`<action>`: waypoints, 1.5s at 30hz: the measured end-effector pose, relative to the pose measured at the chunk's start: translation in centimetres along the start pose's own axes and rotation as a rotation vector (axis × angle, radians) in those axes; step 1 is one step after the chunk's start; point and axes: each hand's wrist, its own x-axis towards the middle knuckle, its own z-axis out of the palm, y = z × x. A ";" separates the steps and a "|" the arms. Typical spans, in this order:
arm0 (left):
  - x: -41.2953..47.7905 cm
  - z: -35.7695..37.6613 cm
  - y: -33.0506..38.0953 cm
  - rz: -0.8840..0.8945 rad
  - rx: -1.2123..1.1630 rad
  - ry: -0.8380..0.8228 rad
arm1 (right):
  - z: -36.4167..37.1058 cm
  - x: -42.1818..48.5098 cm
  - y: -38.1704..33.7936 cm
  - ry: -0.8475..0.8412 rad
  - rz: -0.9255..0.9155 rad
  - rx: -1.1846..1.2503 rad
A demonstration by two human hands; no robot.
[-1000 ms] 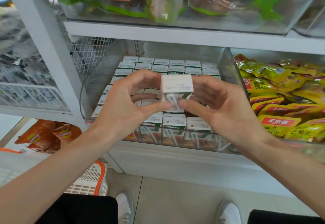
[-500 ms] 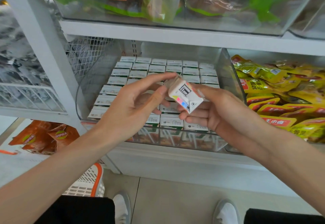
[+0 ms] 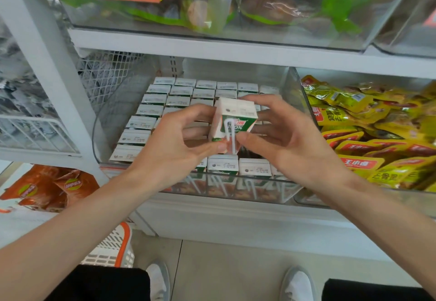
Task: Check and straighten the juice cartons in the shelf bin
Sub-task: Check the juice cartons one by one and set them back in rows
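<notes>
A small juice carton point(image 3: 232, 123), white on top with a green and red front and a straw taped to it, is held upright above the clear shelf bin point(image 3: 292, 88). My left hand point(image 3: 174, 149) pinches its lower left side with thumb and fingers. My right hand point(image 3: 290, 140) pinches its right side, fingers curled behind it. Rows of several identical cartons point(image 3: 179, 97) stand packed in the bin, white tops up. A dark gap shows in the front rows just under the held carton.
A neighbouring clear bin point(image 3: 354, 76) at the right holds yellow and red snack packs. The shelf board above point(image 3: 236, 50) carries bins of bagged goods and a yellow price tag. Wire baskets hang at the left. Orange chip bags and a white-orange basket point(image 3: 113, 248) sit below.
The carton was tilted with its side panel shown half a second ago. Now it is turned upright again, front and straw facing me, still held between both hands.
</notes>
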 end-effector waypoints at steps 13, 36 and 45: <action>0.9 0.7 -0.4 0.011 0.163 0.000 | -3.0 0.6 -0.2 0.020 -0.038 -0.411; 0.8 -1.2 -1.7 0.063 0.542 -0.005 | -0.9 2.1 -0.2 -0.169 0.042 -0.875; 0.5 -2.7 -2.5 0.048 0.542 -0.003 | 0.7 4.7 -0.9 -0.372 0.014 -0.991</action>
